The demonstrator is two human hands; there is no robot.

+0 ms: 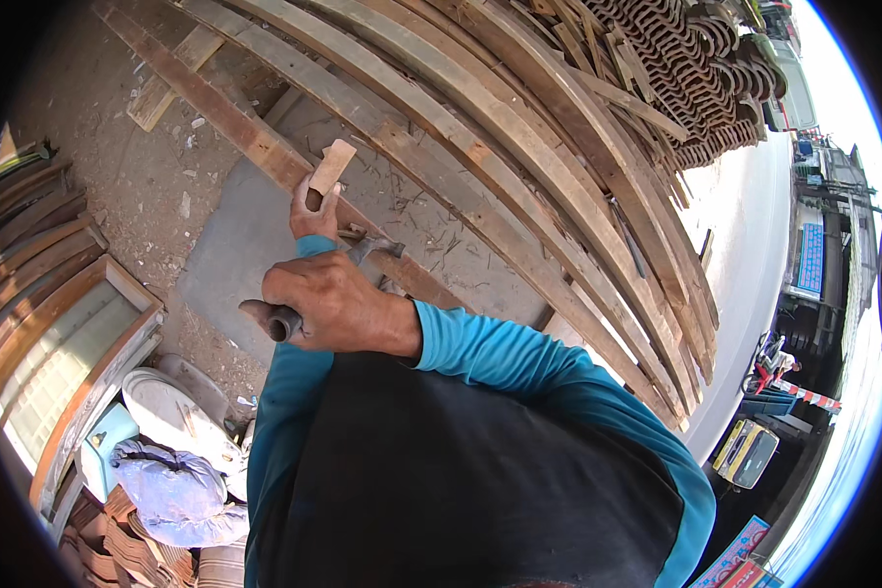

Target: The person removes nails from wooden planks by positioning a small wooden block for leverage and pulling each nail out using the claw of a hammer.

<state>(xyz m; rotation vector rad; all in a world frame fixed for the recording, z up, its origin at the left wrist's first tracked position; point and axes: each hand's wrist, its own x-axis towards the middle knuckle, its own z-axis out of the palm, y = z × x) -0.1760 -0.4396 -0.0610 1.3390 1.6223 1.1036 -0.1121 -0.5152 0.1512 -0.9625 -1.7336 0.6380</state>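
The right hand (338,304) is closed in a fist round the handle of a hammer (282,321). The dark handle end sticks out of the fist toward 9 o'clock, and the metal head shows past the knuckles toward 1 o'clock, close over a long reddish plank (216,106). The left hand (314,214) lies at 12 o'clock from the right hand, just beyond the hammer head. Its fingers (316,201) pinch the lower end of a small flat wood piece (331,165), which stands up out of the grip toward 12 o'clock, its pale face turned to the camera. The wood piece is held over the plank; whether it touches the plank cannot be told. Both forearms wear blue sleeves (480,353). At 1 to 3 o'clock run rows of bare roof battens (519,167), with stacked tiles (696,69) at 1 o'clock. At 8 o'clock lie a white bucket lid (171,412) and a grey bag (171,490).
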